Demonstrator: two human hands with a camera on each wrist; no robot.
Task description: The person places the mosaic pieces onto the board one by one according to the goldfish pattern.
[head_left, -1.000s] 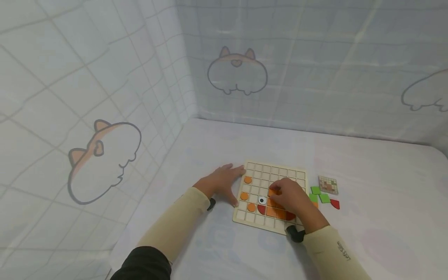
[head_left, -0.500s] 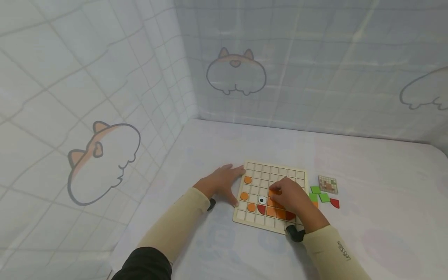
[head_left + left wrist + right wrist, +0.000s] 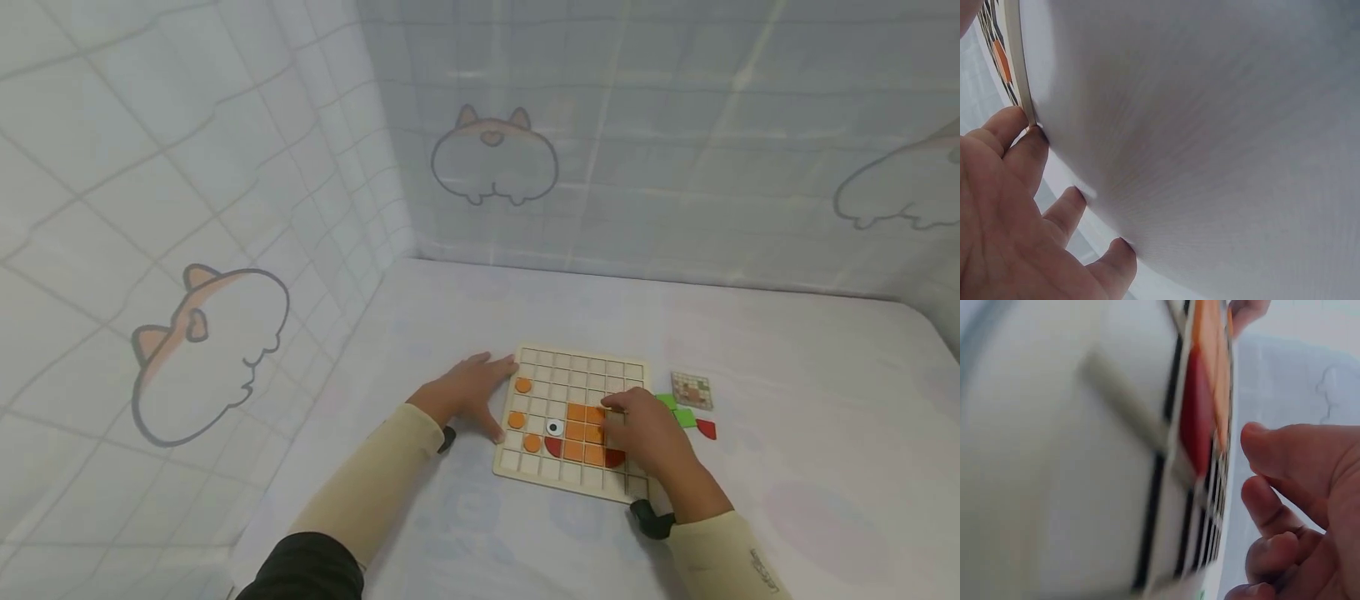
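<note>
A square pale board with a raised grid lies on the table. My left hand spreads along its left side, fingertips and thumb at the edge; in the left wrist view its fingers touch the rim. My right hand hovers over the board's right part, fingers loosely bent, thumb apart and nothing between them in the right wrist view. Beside it sits a block of orange squares, flanked by red rounded pieces and a white eye disc. Three orange discs fill cells at the left.
Right of the board lie green squares, partly behind my right hand, and a red quarter-round piece. A small printed pattern card is just behind them. White fabric walls rise at the back and left.
My right hand has drawn back to the right from the orange squares, which now show more fully in the grid. The left hand stays at the board's edge. The head view has shifted slightly.
</note>
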